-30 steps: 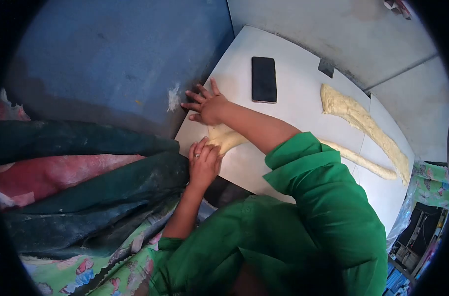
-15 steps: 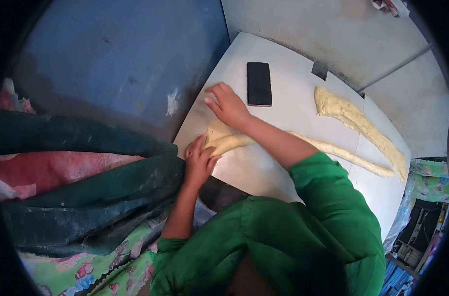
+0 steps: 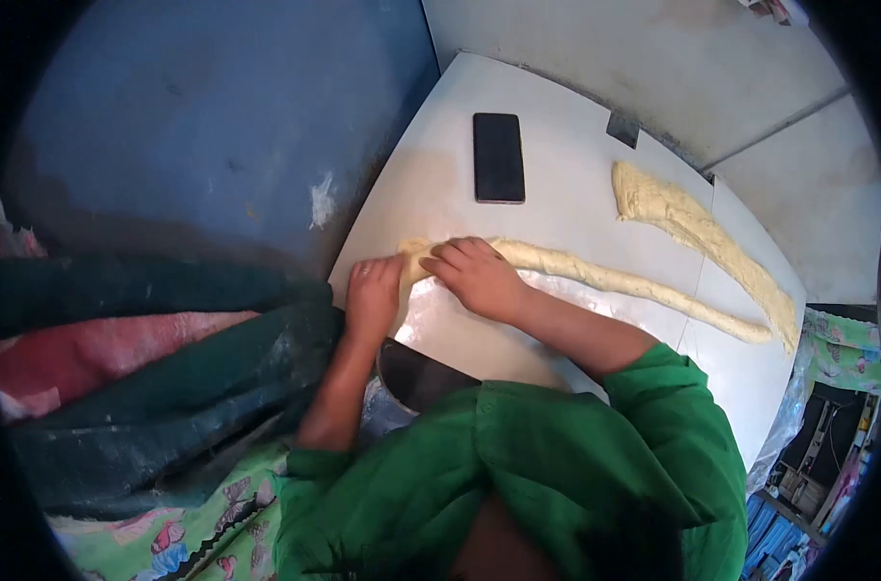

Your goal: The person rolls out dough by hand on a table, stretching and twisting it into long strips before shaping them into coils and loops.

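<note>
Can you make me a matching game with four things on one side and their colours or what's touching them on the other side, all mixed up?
Things:
1. Phone
2. Dough strip nearer the person
3. Dough piece farther from the person
4. Shirt

Clues:
A. Pale yellow, apart from the left hand and the right hand
B. Green
C. Black
D. Pale yellow, with the right hand on it

Right pairs: 1-C, 2-D, 3-A, 4-B

Right grip [image 3: 481, 279] now on dough [image 3: 595, 275]
</note>
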A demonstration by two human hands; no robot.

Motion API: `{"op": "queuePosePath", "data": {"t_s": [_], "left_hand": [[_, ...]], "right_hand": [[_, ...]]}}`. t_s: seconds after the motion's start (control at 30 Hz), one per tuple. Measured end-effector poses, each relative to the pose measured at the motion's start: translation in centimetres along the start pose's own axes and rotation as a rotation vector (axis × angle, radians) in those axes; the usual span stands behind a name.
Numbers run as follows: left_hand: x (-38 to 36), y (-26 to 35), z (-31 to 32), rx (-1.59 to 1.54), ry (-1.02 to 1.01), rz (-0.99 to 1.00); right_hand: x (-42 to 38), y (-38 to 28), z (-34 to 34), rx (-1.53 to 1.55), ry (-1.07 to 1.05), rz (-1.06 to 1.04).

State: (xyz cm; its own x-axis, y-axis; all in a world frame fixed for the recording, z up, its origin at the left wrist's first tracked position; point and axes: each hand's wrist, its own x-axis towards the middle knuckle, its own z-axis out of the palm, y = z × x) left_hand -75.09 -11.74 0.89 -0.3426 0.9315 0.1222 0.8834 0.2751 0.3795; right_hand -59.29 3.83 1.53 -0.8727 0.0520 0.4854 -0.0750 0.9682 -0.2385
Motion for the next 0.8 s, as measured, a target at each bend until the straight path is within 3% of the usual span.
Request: {"op": "queuePosePath", "data": {"t_s": [0.03,0.1,0.17,0.2,0.33,0.4,0.47,0.5,0.53,0.6,0.63,0.67,0.73,0.8], "left_hand": [[-0.3,0.6,-0.3,0.0,0.003,0.005],[-1.2,2.4,-0.9,0.079,0.241,0.103],[-1.0,1.4,-2.2,-0.003,0.161,0.009],[-0.3,0.4,-3.0,-0.069,0.105,-0.072],[-1.2,-1.3,-3.5,-0.201,-0.074,-0.096],[-0.6,-0.2,-2.8,-0.091,-0.051,-0.161],[2.9,3.4,-4.2,0.166,0.341,-0.209],[2.9,2.9,-3.5,0.153,0.095,-0.222],[1.9,2.7,-2.5,0.141,0.093,-0.181],[0.7,2.4,-0.7,0.0,0.046,-0.04],[1.0,2.4,-0.2,-0.009,0.0,-0.064],[2.0,2.0,0.4,-0.024,-0.024,-0.04],[4.8,0.4,1.5,0.268,0.197,-0.026],[8.0,-0.5,1.1,0.201,0.176,-0.069]], "right_hand": [[-0.2,-0.1,-0.9,0.058,-0.01,0.06],[1.2,1.1,-2.3,0.064,-0.115,0.163],[1.9,1.0,-2.6,0.093,-0.273,0.304],[1.5,0.8,-2.5,0.085,-0.265,0.306],[0.4,1.0,-3.7,0.167,-0.409,0.191],[1.8,1.8,-3.2,-0.041,-0.28,0.364],[3.5,2.1,-2.6,-0.099,-0.131,0.427],[3.6,1.6,-2.4,-0.045,-0.233,0.341],[3.0,0.8,-2.0,0.018,-0.339,0.264],[-0.4,-0.6,1.0,-0.105,-0.168,0.079],[-0.9,0.0,0.5,0.075,-0.148,0.076],[-0.5,0.9,0.7,0.066,-0.153,0.112],[2.7,3.3,0.5,-0.276,-0.038,0.183],[3.6,4.5,0.7,-0.351,0.071,0.294]]}}
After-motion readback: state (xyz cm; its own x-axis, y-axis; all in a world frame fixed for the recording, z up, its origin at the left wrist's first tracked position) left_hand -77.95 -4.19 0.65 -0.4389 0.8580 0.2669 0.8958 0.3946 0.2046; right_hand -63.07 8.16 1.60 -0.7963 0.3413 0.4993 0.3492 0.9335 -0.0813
